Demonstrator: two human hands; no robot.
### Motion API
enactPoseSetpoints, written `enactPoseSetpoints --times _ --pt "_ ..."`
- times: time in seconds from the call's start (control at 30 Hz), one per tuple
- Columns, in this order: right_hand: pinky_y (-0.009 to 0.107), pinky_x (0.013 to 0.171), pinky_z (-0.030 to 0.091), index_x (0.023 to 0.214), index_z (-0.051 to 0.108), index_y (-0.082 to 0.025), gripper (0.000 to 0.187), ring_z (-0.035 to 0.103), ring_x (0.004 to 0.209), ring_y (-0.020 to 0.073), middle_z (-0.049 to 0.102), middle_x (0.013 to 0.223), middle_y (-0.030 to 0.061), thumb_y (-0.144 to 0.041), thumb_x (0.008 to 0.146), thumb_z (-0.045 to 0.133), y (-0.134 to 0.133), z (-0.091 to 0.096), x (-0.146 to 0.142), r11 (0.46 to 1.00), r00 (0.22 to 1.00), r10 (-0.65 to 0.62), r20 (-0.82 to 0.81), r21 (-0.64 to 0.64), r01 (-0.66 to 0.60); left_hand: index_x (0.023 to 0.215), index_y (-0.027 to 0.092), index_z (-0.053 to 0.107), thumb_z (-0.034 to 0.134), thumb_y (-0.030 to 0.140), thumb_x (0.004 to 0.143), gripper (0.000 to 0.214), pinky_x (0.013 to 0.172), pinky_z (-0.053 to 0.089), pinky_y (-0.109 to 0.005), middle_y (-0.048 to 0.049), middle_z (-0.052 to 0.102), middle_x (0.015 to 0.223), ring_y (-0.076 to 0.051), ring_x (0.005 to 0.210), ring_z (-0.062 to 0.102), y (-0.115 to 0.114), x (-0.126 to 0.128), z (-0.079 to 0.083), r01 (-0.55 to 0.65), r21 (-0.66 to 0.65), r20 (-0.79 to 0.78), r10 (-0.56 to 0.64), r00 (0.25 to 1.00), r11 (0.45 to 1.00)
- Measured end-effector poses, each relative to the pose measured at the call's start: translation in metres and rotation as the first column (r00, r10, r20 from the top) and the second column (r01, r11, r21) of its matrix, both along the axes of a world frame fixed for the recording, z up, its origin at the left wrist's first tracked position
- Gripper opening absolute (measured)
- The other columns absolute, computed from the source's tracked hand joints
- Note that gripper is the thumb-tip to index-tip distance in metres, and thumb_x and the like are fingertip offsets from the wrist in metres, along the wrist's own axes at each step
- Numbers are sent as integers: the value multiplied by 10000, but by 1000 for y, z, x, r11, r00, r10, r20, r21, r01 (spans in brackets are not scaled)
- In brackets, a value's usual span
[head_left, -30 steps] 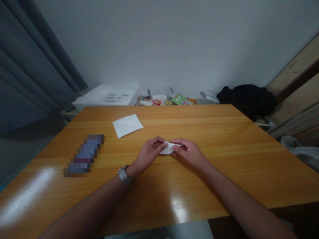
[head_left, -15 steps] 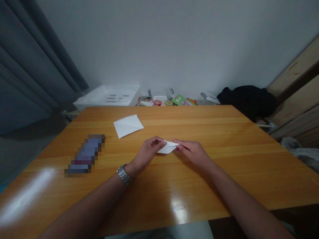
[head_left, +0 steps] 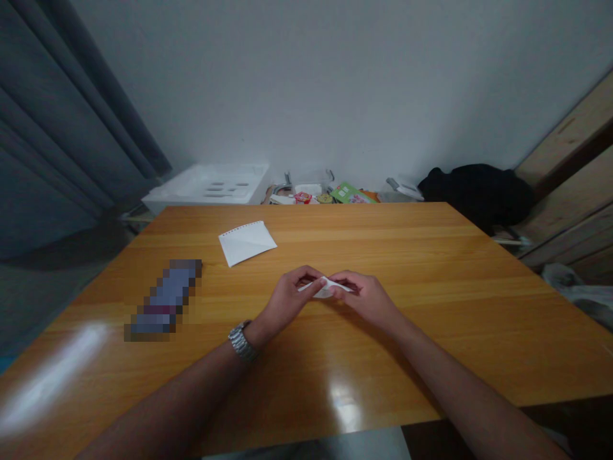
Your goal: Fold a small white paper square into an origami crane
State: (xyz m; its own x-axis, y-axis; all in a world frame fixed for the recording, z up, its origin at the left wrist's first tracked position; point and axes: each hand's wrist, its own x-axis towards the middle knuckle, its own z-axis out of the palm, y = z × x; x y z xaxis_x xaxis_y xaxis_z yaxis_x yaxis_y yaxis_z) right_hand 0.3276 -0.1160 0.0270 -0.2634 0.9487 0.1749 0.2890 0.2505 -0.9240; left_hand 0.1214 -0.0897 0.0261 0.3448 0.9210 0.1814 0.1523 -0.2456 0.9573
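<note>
A small folded white paper (head_left: 326, 291) is held between both hands over the middle of the wooden table. My left hand (head_left: 293, 291), with a metal watch (head_left: 242, 340) on its wrist, pinches the paper from the left. From the right, my right hand (head_left: 364, 296) grips it with thumb and fingers. The two hands are close together, thumbs near each other on the paper. Fingers cover much of the paper, so its full shape is hidden. A flat white sheet (head_left: 248, 243) with a perforated edge lies farther back, left of the hands.
The wooden table (head_left: 431, 255) spreads around the hands. A blurred-out, phone-like dark object (head_left: 165, 297) lies at the left. Beyond the back edge are a white foam box (head_left: 211, 182), a green packet (head_left: 352, 193) and a black heap (head_left: 476, 191).
My hands have come closer together on the folded paper. The right hand has shifted left and the left slightly right, and the fingers now cover more of it.
</note>
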Motion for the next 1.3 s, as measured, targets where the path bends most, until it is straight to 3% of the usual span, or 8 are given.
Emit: enactPoseSetpoints --times 0.33,0.5,0.7,0.87,1.1,1.3 --pt "286 707 481 924 753 -184 254 666 770 201 751 852 44 -416 877 661 3 -2 -2 998 999 -49 20 -40 50 851 147 681 698 459 852 313 685 493 -259 -42 702 812 -161 739 636 -2 4 -3 32 -140 125 -14 992 990" --pt "285 697 477 936 750 -180 282 661 764 199 744 845 46 -441 878 661 3 -4 -3 998 999 -50 19 -46 51 860 147 671 704 440 850 294 683 480 -245 -32 682 810 -149 742 618 -1 4 -5 8 -125 135 9 991 992" --pt "285 667 484 914 731 -152 369 667 736 200 737 807 68 -506 892 627 3 -4 -3 990 998 -15 -69 -141 5 859 159 647 681 460 848 304 647 472 -244 -24 663 792 -148 709 604 2 2 -8 -63 -99 119 74 990 993" --pt "291 673 491 883 738 -152 369 664 738 199 733 798 67 -507 886 637 5 -1 1 993 999 -13 -53 -116 7 858 162 642 698 457 831 301 636 468 -241 -26 666 784 -152 705 613 1 3 -3 10 -116 64 -2 998 993" --pt "315 703 555 939 737 -137 404 687 725 187 743 834 79 -522 816 722 10 -5 5 981 975 -61 -216 -195 18 869 155 632 706 426 847 282 630 441 -221 -11 652 785 -133 705 599 1 1 -4 32 -129 107 -19 994 991" --pt "309 697 564 927 745 -146 405 685 717 175 738 843 71 -530 798 741 10 -6 5 975 969 -67 -239 -222 12 943 162 611 729 413 830 299 649 460 -226 -16 671 846 -143 744 623 -1 2 -4 93 -161 88 -79 993 983"
